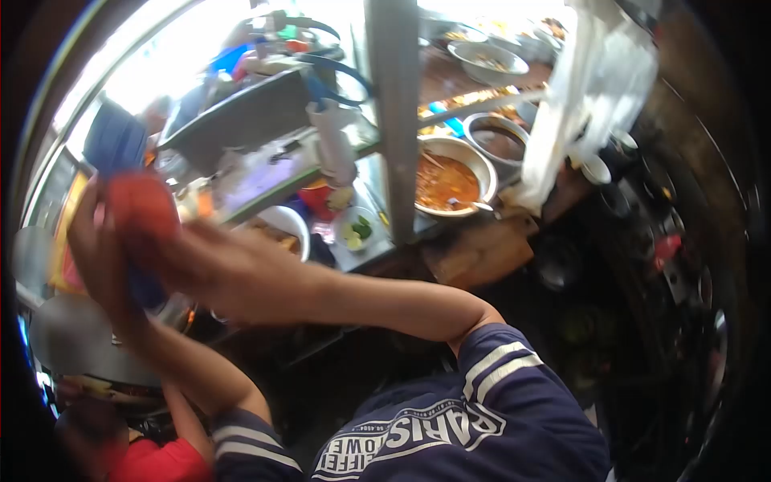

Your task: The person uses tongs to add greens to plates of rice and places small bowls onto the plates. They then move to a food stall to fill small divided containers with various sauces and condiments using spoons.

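My two hands are raised together at the far left, smeared by motion. Between them is a rounded red thing (143, 210), with blue showing just below it; its kind I cannot tell. My right hand (205, 261) reaches across from the right and closes round the red part. On the other side, my left hand (95, 237) comes up from below and wraps the same thing. Behind the hands stands a blue container (116, 132). Nearest to my right forearm is a white bowl of food (299, 227), partly hidden by the arm.
A pot of red-orange stew (450, 181) and a pot of dark sauce (496, 138) stand beyond a metal post (393, 104). White plastic bags (566, 104) hang at the right. A wooden board (480, 251) juts out below. Bottom left, a person in red (165, 459) is close by.
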A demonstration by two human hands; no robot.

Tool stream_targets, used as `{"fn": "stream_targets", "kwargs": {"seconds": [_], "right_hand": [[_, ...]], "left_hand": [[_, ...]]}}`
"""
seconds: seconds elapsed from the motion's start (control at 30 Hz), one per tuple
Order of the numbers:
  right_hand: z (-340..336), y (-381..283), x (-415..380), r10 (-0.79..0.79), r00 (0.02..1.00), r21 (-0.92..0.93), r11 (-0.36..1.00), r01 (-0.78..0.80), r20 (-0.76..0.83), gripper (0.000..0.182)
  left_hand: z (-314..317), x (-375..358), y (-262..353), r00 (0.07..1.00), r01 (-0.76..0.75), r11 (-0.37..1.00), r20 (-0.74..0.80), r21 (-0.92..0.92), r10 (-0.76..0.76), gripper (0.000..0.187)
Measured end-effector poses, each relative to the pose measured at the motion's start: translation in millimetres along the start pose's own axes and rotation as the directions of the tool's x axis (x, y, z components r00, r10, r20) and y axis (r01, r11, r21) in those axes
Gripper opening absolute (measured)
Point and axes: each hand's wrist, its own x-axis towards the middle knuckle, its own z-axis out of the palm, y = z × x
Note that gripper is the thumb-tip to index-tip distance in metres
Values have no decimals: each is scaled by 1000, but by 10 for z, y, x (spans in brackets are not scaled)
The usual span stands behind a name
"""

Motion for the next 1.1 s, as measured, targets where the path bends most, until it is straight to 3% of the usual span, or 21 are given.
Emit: {"fn": "stream_targets", "kwargs": {"seconds": [0.03,0.07,0.1,0.13,0.17,0.2,0.23,0.27,0.33,0.37,0.43,0.5,0.53,0.57,0.63,0.77,0.93,1.1], "right_hand": [[-155,-143,-180,22,999,36,999,-21,-26,32],[-370,-255,-411,32,998,93,995,-37,56,32],[-588,-337,-601,36,996,97,994,-44,86,34],[-786,-409,-840,83,991,195,975,-103,107,33],[-1008,-494,-1078,228,959,252,931,-265,169,32],[-1235,-574,-1320,360,902,300,856,-422,239,30],[-1455,-617,-1561,508,809,334,739,-586,294,30],[-1686,-647,-1805,631,688,356,589,-726,359,29],[-2134,-689,-2235,773,528,265,458,-848,353,27],[-2369,-622,-2449,630,695,-30,748,-663,346,29],[-2776,-533,-2839,732,580,-108,649,-753,358,31],[-3138,-370,-3173,762,528,-132,608,-783,375,31],[-3282,-289,-3334,801,470,-172,557,-813,372,30],[-3398,-183,-3510,784,471,-147,564,-813,403,30],[-3581,35,-3802,825,371,-111,455,-884,427,26],[-3731,399,-4133,808,322,-42,392,-919,493,25],[-3775,716,-4356,771,365,-55,458,-887,522,24],[-3839,936,-4427,870,272,-167,365,-916,410,18]], "left_hand": [[110,-265,98,998,-45,999,-37,-3,45,28],[333,-517,343,988,107,994,-110,23,-104,18],[548,-783,494,984,118,992,-138,45,-111,14],[791,-1010,627,977,135,988,-173,71,-121,9],[1051,-1152,829,966,215,972,-164,91,-198,9],[1328,-1277,1030,949,294,949,-158,115,-275,8],[1653,-1403,1170,901,406,914,-164,-4,-401,7],[1905,-1505,1227,948,316,947,-47,48,-314,7],[2513,-1653,1399,956,275,960,93,57,-279,7],[2900,-1799,1391,941,311,950,147,-18,-305,7],[3599,-2036,1482,930,312,948,221,-57,-293,8],[4213,-2242,1591,920,325,943,257,-75,-297,8],[4440,-2299,1658,883,361,932,327,-15,-337,8],[4715,-2414,1631,897,272,959,341,78,-282,15],[5049,-2479,1697,887,230,963,377,142,-267,14],[5466,-2566,1720,880,219,954,382,205,-284,13],[5784,-2634,1665,877,300,913,298,276,-378,15],[5788,-2658,1701,848,426,874,233,234,-476,18]]}}
